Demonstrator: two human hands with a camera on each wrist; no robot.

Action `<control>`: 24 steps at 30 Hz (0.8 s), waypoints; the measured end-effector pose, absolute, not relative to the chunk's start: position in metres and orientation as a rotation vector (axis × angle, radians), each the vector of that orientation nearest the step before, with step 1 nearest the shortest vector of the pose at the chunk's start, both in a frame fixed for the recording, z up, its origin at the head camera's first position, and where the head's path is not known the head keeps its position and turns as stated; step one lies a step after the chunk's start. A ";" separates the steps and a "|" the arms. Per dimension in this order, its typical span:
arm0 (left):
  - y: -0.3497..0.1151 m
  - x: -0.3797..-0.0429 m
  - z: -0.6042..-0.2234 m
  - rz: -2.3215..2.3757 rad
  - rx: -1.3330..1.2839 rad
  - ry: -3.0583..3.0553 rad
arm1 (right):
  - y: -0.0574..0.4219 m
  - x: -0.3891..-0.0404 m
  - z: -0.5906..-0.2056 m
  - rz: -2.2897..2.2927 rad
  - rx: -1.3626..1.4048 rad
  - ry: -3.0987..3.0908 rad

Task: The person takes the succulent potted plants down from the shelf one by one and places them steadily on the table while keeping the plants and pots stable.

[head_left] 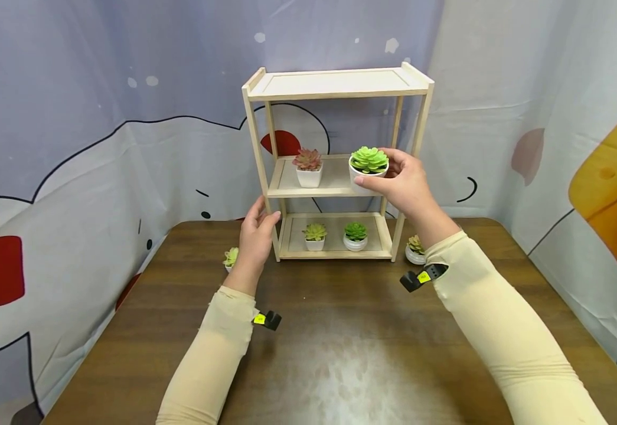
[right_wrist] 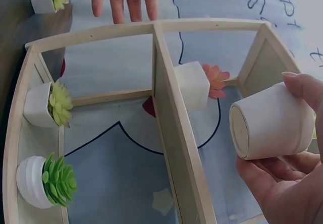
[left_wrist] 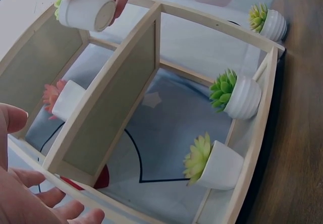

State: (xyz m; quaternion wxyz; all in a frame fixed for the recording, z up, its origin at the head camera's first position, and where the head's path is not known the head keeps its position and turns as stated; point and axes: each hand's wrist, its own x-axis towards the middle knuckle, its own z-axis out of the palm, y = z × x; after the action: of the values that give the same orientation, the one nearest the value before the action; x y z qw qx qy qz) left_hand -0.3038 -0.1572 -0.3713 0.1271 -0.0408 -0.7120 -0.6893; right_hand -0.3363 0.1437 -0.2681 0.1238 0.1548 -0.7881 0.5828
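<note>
My right hand [head_left: 406, 183] grips a round white pot with a bright green succulent [head_left: 369, 160], thumb in front and fingers behind. The pot is raised at the middle shelf's right half, and its underside shows in the right wrist view. My left hand [head_left: 257, 239] is at the left front post of the wooden shelf rack [head_left: 340, 193], fingers spread and holding nothing. On the middle shelf stands a reddish succulent in a square white pot [head_left: 309, 169]. The bottom shelf bears a yellow-green succulent [head_left: 315, 236] and a dark green succulent [head_left: 355, 236], both in white pots.
On the brown table [head_left: 329, 330], a small potted succulent [head_left: 231, 258] stands left of the rack, partly behind my left hand. Another potted succulent [head_left: 415, 250] stands to the right, near my right sleeve. A printed curtain [head_left: 180, 159] hangs behind the rack.
</note>
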 end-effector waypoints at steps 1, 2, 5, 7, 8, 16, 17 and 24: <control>-0.157 -0.304 -0.371 -2.010 -0.125 -2.070 | 0.145 -0.335 -0.269 1.697 0.453 -2.303; -0.157 -0.304 -0.371 -2.011 -0.128 -2.069 | 0.146 -0.333 -0.269 1.698 0.454 -2.308; -0.157 -0.304 -0.371 -2.016 -0.146 -2.062 | 0.151 -0.327 -0.271 1.724 0.451 -2.327; -0.158 -0.304 -0.371 -2.021 -0.154 -2.058 | 0.155 -0.324 -0.272 1.745 0.454 -2.335; -0.158 -0.304 -0.371 -2.022 -0.156 -2.056 | 0.157 -0.322 -0.273 1.747 0.459 -2.340; -0.158 -0.303 -0.369 -2.025 -0.148 -2.065 | 0.175 -0.309 -0.279 1.771 0.455 -2.340; -0.158 -0.303 -0.369 -2.025 -0.144 -2.067 | 0.177 -0.307 -0.280 1.773 0.450 -2.340; -0.158 -0.302 -0.369 -2.028 -0.136 -2.066 | 0.199 -0.303 -0.291 1.669 0.441 -2.368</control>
State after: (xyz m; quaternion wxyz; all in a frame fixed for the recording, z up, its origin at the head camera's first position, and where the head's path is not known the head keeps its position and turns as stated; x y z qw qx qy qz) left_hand -0.3018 -0.1576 -0.3688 0.1212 -0.0464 -0.7077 -0.6945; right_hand -0.3028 0.1989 -0.2907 0.1050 0.1498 -0.8036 0.5664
